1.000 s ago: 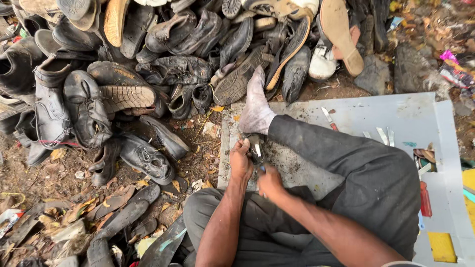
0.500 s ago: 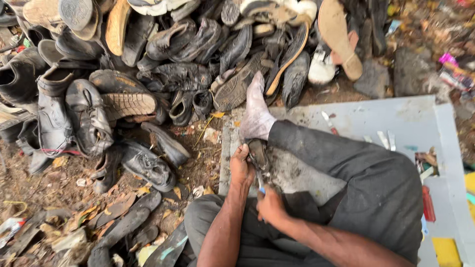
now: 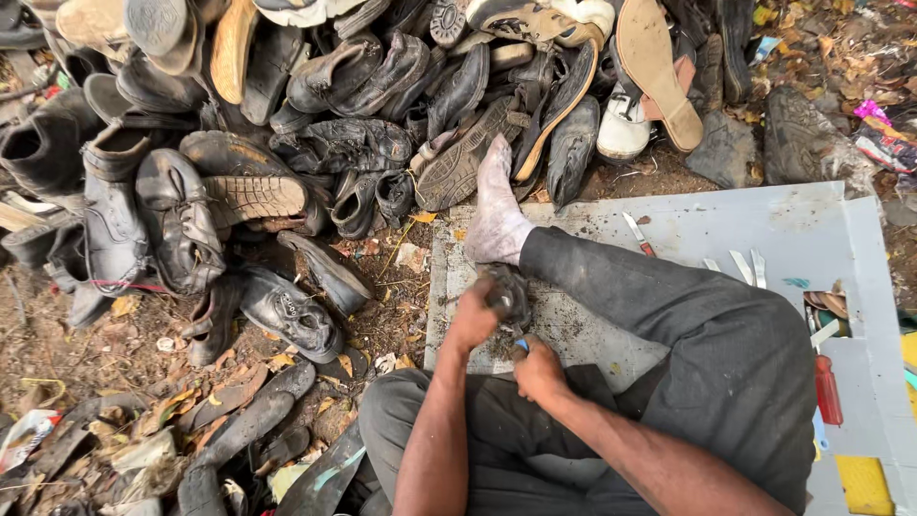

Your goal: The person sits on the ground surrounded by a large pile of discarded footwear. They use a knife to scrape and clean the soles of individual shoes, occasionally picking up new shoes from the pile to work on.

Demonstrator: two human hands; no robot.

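The dark shoe piece (image 3: 506, 294), a worn, crumpled bit of black leather, sits on the grey board (image 3: 688, 229) just in front of your lap, right below your bare, dusty foot (image 3: 497, 205). Your left hand (image 3: 473, 320) is wrapped around its left side, fingers curled tight and pressed together on the leather. Your right hand (image 3: 540, 371) is just beside it, nearer your body, closed in a fist around a small tool with a blue handle (image 3: 522, 344); only a sliver of the blue shows between the fingers, and its working end is hidden against the leather, so you cannot tell its kind. The two hands are nearly touching.

Your right leg, in dark grey trousers (image 3: 697, 334), stretches across the board toward the foot. On the board to your right lie a few loose blades (image 3: 745, 266), a knife with a reddish handle (image 3: 638, 234) and, near the board's edge, a red-handled screwdriver (image 3: 827, 390).

Beyond the board's far edge is a heap of old shoes (image 3: 315, 124): black boots, scuffed dress shoes, a white sneaker (image 3: 626, 124) and a tan sole (image 3: 654, 72) turned upward. A single black lace-up shoe (image 3: 287, 311) lies on the dirt and dry leaves to your left.
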